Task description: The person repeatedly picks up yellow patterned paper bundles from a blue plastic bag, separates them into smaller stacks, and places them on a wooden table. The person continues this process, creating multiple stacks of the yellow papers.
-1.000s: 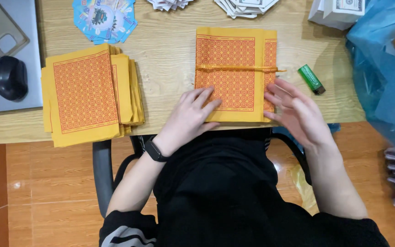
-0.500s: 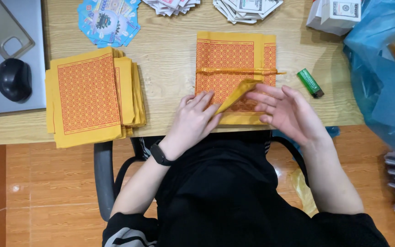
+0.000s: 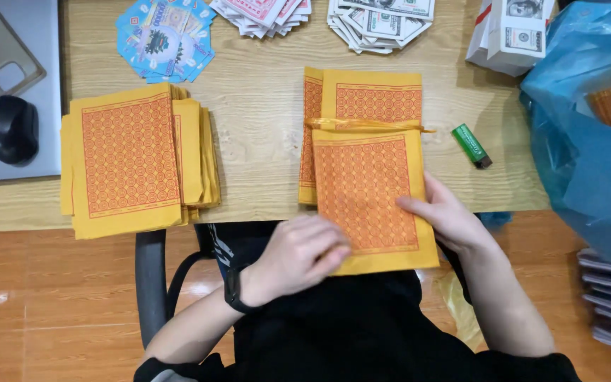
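A yellow paper sheet [image 3: 369,198] with an orange lattice print is pulled off a tied bundle [image 3: 369,99] of the same sheets and hangs past the table's front edge. My left hand [image 3: 298,258] grips its lower left corner. My right hand [image 3: 443,216] holds its right edge, fingers lying on the print. A yellow band [image 3: 362,125] crosses the bundle just above the sheet. A black watch sits on my left wrist.
A loose stack of the same yellow sheets [image 3: 136,159] lies at the left. Behind are blue round cards [image 3: 164,35], fanned paper notes [image 3: 380,21] and a white box [image 3: 514,35]. A green lighter [image 3: 472,145], blue plastic bag [image 3: 588,141], mouse [image 3: 8,129] and laptop [image 3: 8,85] also lie here.
Both hands went from resting on the bundle to lifting its top sheet by a corner and drawing it toward me, out from under the band, past the table edge.
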